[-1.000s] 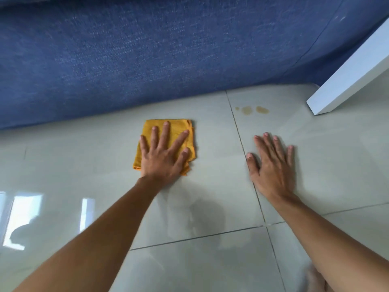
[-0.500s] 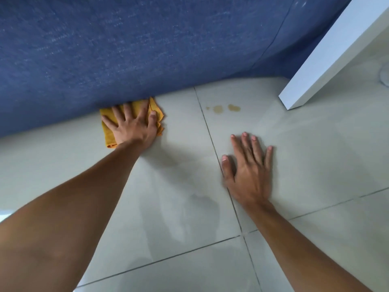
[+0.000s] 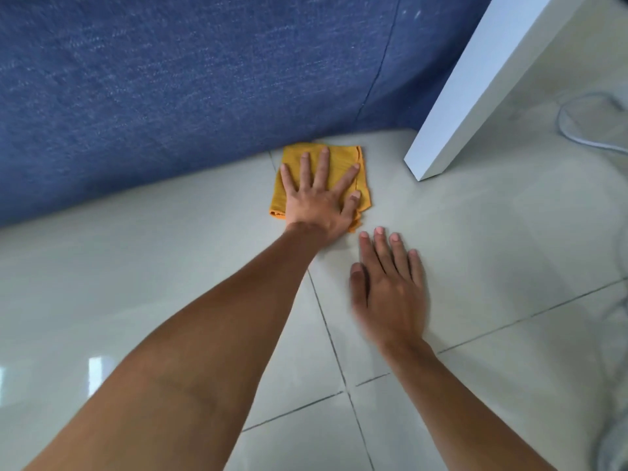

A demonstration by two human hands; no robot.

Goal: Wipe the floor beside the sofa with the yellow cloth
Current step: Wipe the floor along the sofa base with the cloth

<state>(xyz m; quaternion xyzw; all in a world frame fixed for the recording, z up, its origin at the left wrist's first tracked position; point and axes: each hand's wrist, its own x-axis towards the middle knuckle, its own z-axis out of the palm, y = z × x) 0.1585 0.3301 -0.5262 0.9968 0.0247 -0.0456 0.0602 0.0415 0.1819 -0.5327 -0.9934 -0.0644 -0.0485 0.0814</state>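
The floor [image 3: 475, 249] is glossy pale tile with dark grout lines crossing under the right wrist; window glare shows by the left forearm. A blue sofa [image 3: 170, 79] fills the far side, just beyond the left hand [image 3: 316, 202]. One white leg [image 3: 475, 86] slants down to the floor beyond the right hand [image 3: 390, 287], and one pale cord [image 3: 577, 130] loops past it. One yellow cloth [image 3: 343, 161] lies folded against the sofa base under the left hand, fingers spread flat. The right hand, slightly blurred, rests flat on bare tile, fingers together.
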